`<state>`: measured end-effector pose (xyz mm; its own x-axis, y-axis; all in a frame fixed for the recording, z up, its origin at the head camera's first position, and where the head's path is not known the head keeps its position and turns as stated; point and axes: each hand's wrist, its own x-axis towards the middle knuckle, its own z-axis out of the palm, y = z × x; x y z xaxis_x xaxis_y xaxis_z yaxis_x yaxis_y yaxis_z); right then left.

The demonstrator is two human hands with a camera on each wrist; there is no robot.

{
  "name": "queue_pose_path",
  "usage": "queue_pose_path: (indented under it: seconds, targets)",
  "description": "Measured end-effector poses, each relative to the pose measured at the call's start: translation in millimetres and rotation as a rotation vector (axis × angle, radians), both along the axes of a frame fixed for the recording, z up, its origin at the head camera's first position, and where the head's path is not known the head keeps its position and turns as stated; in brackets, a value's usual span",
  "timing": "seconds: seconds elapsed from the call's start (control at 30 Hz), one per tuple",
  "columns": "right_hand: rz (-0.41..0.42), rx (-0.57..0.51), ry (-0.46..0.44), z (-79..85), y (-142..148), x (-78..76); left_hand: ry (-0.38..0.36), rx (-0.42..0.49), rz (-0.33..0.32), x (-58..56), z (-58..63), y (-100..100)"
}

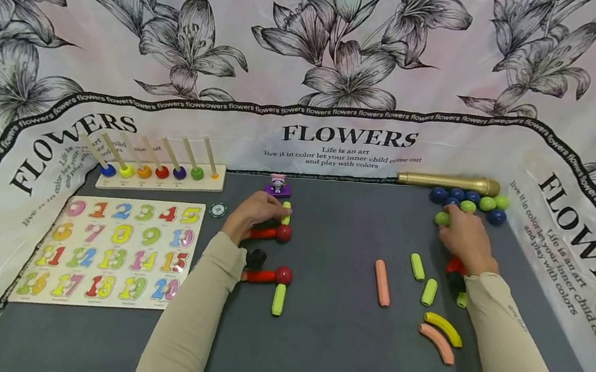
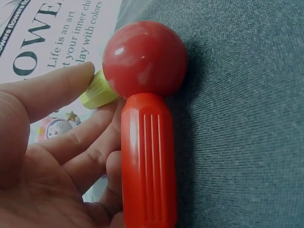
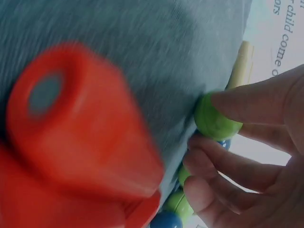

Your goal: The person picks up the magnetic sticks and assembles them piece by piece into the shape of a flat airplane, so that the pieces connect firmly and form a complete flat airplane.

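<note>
My left hand [image 1: 258, 211] pinches a yellow-green ribbed stick [image 2: 98, 91] between thumb and fingers. This stick meets a glossy dark-red ball [image 2: 145, 59], which also joins a red ribbed stick [image 2: 148, 166] lying along the fingers. Below it on the table is a similar piece: a red ball [image 1: 283, 275] with a red stick [image 1: 260, 276] and a yellow-green stick [image 1: 278, 300]. My right hand [image 1: 467, 238] grips a green ball [image 3: 214, 121] with thumb and fingers, beside a group of blue balls [image 1: 438, 195] and green ones. Red sticks [image 3: 85, 128] lie under the right wrist.
A number board [image 1: 111, 250] and a peg stand [image 1: 161, 180] occupy the left. A small purple-based figurine [image 1: 278, 187] stands at the back, a gold microphone-shaped piece [image 1: 449, 181] at back right. Loose pink sticks [image 1: 382, 283], yellow-green sticks [image 1: 429, 292] and a yellow curved piece [image 1: 443, 329] lie right of centre.
</note>
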<state>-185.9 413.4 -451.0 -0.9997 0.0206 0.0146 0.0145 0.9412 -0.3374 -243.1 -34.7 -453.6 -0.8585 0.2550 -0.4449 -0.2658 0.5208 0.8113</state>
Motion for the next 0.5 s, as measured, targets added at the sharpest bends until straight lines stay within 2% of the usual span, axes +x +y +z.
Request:
queue_pose_path:
  seconds: [0.17, 0.5]
  targets:
    - [0.046, -0.103, -0.064, 6.2, -26, -7.3, 0.01, 0.014, -0.009, 0.5, -0.2, -2]
    - [0.21, -0.296, -0.097, 10.7, -126, -37.1, 0.071, 0.011, -0.034, 1.6, -1.6, -3]
